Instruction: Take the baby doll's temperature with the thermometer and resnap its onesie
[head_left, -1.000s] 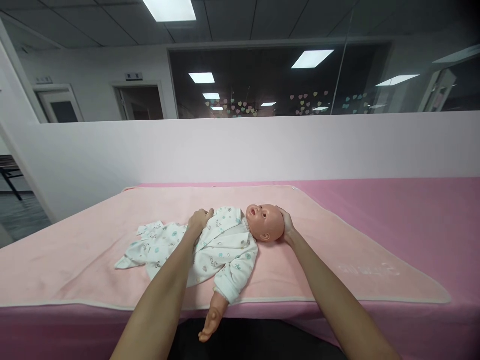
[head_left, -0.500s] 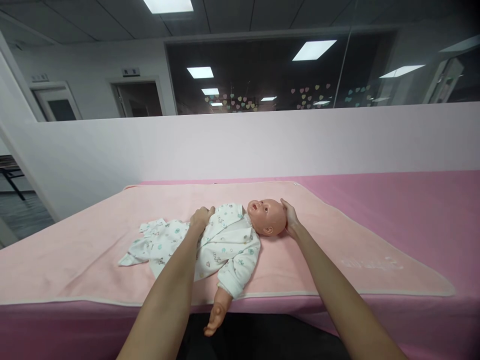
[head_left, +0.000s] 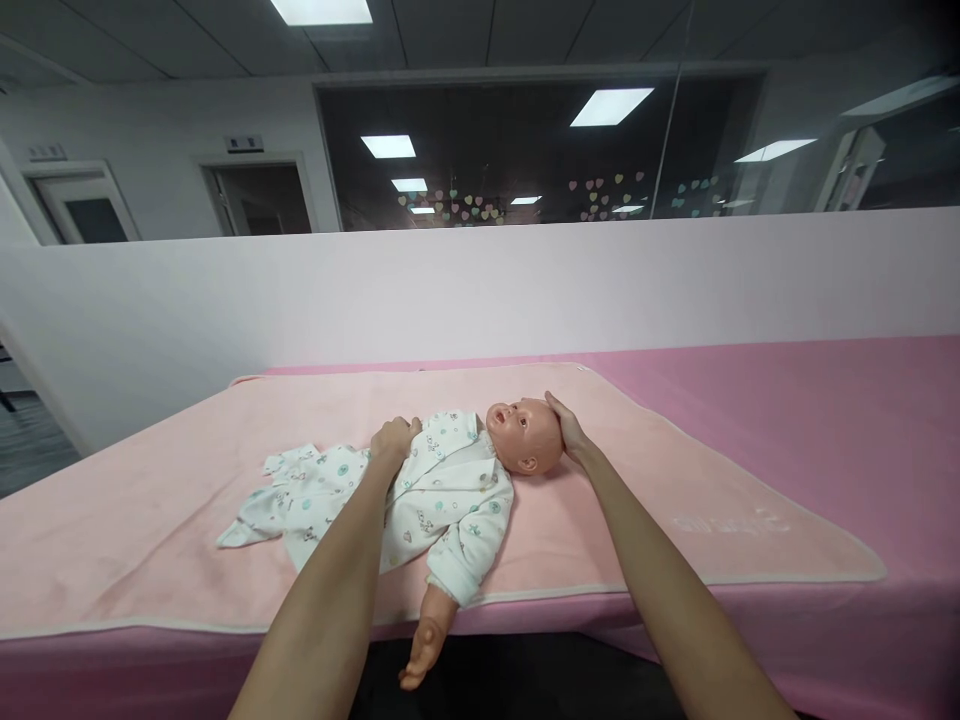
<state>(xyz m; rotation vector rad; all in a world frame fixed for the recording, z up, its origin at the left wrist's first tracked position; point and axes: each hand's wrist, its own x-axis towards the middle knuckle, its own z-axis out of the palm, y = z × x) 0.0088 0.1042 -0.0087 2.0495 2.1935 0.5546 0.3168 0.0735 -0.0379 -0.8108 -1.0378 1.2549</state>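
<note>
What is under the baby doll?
The doll lies on a pale pink blanket over a darker pink sheet. The right hand cups its head. The blanket beneath its body is covered.

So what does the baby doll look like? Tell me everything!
The baby doll lies on its back on the pale pink blanket, head to the right. Its bald head looks like smooth plastic, with the mouth open. It wears a white romper with small coloured prints, whose legs lie flat to the left. One bare arm hangs over the near edge. The right hand cups the head; the left hand rests on its chest.
</note>
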